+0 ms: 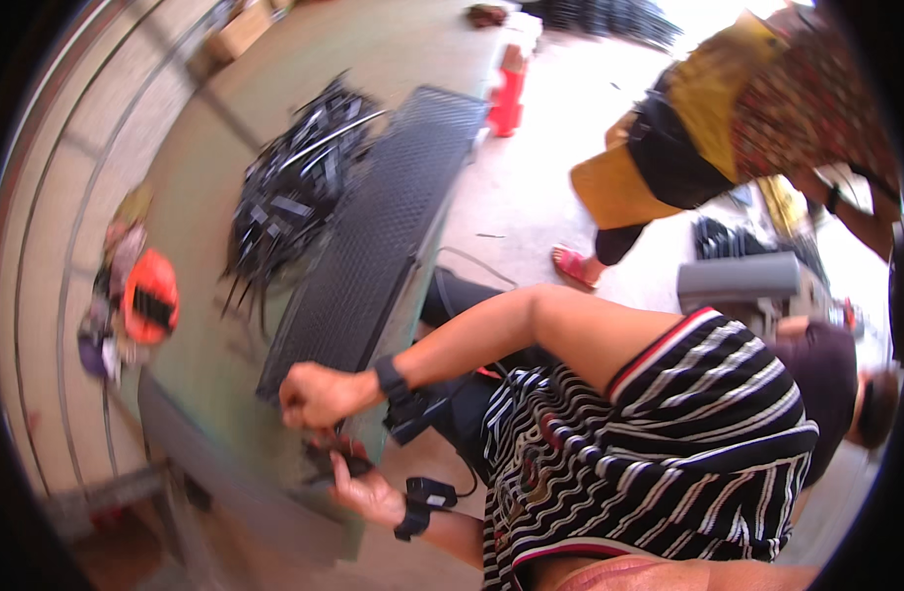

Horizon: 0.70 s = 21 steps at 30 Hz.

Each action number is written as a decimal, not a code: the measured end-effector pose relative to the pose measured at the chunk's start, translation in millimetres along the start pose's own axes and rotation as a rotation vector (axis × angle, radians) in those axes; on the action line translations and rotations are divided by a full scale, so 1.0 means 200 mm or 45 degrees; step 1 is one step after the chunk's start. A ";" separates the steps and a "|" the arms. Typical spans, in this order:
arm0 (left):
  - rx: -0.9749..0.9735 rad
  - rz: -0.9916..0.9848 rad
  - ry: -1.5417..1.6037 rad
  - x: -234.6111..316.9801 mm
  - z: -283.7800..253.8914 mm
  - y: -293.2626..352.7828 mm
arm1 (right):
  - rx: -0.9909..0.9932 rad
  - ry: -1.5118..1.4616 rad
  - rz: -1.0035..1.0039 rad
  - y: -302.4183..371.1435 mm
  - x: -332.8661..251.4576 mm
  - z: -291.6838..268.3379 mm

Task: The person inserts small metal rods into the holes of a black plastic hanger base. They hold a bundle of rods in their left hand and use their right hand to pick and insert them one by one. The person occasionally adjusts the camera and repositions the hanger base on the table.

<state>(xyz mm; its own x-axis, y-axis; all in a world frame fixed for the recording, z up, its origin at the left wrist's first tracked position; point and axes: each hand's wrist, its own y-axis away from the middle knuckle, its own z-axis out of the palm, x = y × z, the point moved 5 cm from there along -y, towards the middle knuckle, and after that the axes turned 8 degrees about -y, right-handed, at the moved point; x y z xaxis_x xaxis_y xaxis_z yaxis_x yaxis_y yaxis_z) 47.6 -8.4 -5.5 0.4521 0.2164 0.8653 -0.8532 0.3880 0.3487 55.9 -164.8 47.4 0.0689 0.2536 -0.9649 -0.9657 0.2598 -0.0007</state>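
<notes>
Hands meet at the near edge of the green desk (215,197): left hand (319,394) fisted above, right hand (365,490) cupped beneath, both closed on a small dark part (329,458), seemingly steadying it. Black mesh panel (373,236) and dark metal pieces (294,187) lie beyond.

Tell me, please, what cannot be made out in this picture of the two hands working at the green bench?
- Head view: the small dark part between the left hand and right hand is blurred and half covered by fingers; its kind is unclear.
- The black pile on the bench is too smeared to tell single pieces.
- The orange thing at the left is bent by the rim.
- The second person is cut off at the top edge.
</notes>
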 end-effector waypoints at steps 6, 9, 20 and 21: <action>0.225 -0.018 0.141 -0.06 -0.05 -0.05 | 0.086 0.245 -0.053 -0.04 -0.16 -0.17; 0.307 -0.079 0.282 -0.02 -0.07 -0.02 | 0.122 0.265 -0.147 -0.12 -0.13 -0.17; 0.284 -0.131 0.305 -0.06 -0.04 -0.06 | 0.068 0.580 -0.485 -0.22 -0.15 -0.02; 0.292 -0.136 0.320 -0.06 -0.04 -0.07 | 0.061 0.595 -0.489 -0.23 -0.13 -0.02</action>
<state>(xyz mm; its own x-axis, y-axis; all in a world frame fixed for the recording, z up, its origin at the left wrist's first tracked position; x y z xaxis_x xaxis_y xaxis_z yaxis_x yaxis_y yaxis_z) 55.5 -9.9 -23.8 0.5677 0.4100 0.7138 -0.8208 0.2154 0.5290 98.5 -186.8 71.9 0.2828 -0.2998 -0.9111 -0.8803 0.2961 -0.3707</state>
